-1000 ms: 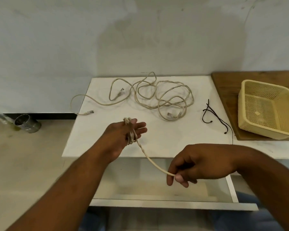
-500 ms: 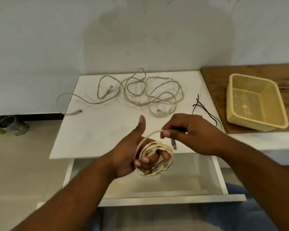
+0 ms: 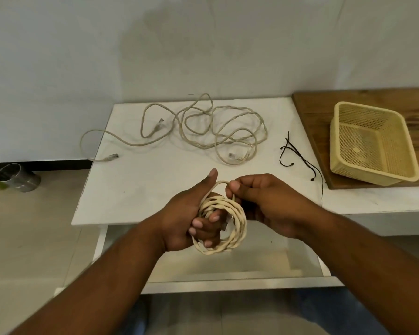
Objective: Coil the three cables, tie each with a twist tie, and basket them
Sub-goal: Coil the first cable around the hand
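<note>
Open white drawer point(image 3: 228, 269), nearest, directly below both hands. Left hand point(image 3: 182, 221), thumb raised, fingers point(image 3: 205, 223) curled through and clenched around coiled cream cable point(image 3: 230, 223), several loops hanging about the fingers. Right hand point(image 3: 266, 204), just right of the coil and touching it, thumb and forefinger pinching the top loop where it arches between the two hands. Clear plug of the coiled cable visible inside the loops, beside the left fingertips.

White tabletop point(image 3: 140, 189), beyond the knuckles. Black twist ties point(image 3: 298, 154), loose and overlapping, beyond and to the right of the right fingers, one strand trailing over the near table edge. Uncoiled cream cables point(image 3: 218, 131), tangled in wide loops, farther out ahead of both hands; one end plug point(image 3: 111, 157) near the left table edge, beyond the left thumb.

Yellow mesh basket point(image 3: 373, 175), far right of the right hand, resting on wooden board point(image 3: 310, 110). Metal cup point(image 3: 15, 177) on the floor, far left. Grey wall point(image 3: 203, 44) behind.
</note>
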